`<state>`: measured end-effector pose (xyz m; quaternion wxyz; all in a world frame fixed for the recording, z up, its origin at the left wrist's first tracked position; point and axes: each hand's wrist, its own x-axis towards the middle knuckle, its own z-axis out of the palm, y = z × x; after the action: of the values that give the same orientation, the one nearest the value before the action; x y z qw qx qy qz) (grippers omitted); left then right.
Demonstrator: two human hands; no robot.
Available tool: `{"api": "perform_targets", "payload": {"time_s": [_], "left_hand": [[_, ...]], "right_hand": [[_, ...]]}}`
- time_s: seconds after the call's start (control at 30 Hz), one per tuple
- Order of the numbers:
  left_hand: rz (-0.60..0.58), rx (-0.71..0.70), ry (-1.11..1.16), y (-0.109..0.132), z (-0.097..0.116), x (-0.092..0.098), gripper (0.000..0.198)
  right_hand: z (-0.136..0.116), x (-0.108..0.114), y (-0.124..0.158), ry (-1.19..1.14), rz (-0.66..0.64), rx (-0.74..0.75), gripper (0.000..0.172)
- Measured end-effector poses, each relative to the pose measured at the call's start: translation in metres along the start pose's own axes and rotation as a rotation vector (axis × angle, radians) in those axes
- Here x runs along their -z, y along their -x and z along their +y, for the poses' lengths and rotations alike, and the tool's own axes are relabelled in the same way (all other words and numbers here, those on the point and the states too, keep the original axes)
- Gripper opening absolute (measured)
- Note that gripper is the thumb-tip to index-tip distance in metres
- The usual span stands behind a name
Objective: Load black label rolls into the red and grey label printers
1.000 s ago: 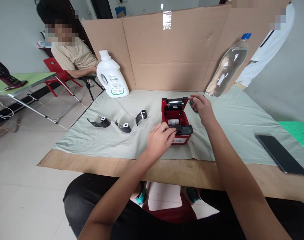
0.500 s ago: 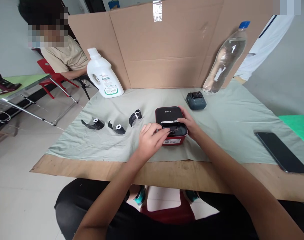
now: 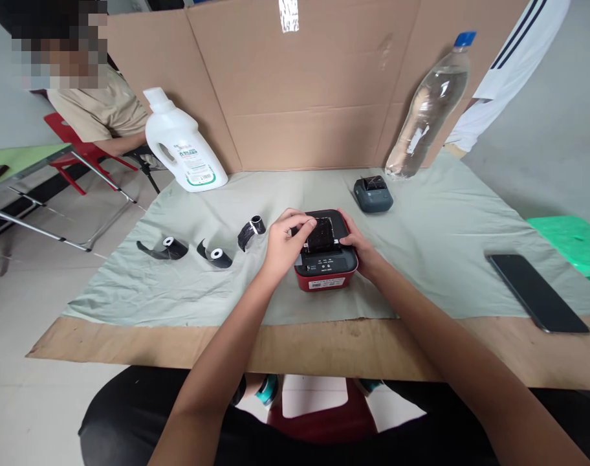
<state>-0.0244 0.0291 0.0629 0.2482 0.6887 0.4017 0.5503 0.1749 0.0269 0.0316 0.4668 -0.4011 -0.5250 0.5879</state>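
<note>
Moved farther from the table's (image 3: 324, 346) near edge, the left hand (image 3: 286, 241) pinches a black strip (image 3: 321, 235) — right hand (image 3: 363, 252) clasps the printer (image 3: 331, 264), lower fingers hidden.

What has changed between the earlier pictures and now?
The black-topped hinged lid of the red-and-black boxy printer has swung shut. The right hand moved from the raised lid down to the printer's right side. The left hand shifted farther back with the glossy black strip, which now reaches back over the lid. The three black paper rolls, white plastic bottle and black phone stayed put.
</note>
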Motion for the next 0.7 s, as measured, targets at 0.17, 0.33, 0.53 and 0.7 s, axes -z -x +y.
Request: {"api": "perform_targets", "payload": {"time_s": [0.17, 0.33, 0.53, 0.7], "left_hand": [[-0.04, -0.02, -0.034, 0.001, 0.006, 0.002, 0.016], [-0.011, -0.037, -0.069, 0.001, 0.006, 0.001, 0.015], [-0.059, 0.172, -0.053, 0.008, -0.016, 0.005, 0.028], [-0.131, 0.502, 0.309, 0.03, -0.038, 0.008, 0.075]], "right_hand": [[-0.003, 0.001, -0.001, -0.013, 0.005, -0.032, 0.094], [-0.002, 0.003, -0.003, -0.022, -0.015, -0.038, 0.096], [0.0, 0.005, -0.001, -0.06, -0.033, -0.003, 0.09], [-0.001, 0.004, 0.001, -0.137, -0.037, -0.031, 0.093]]}}
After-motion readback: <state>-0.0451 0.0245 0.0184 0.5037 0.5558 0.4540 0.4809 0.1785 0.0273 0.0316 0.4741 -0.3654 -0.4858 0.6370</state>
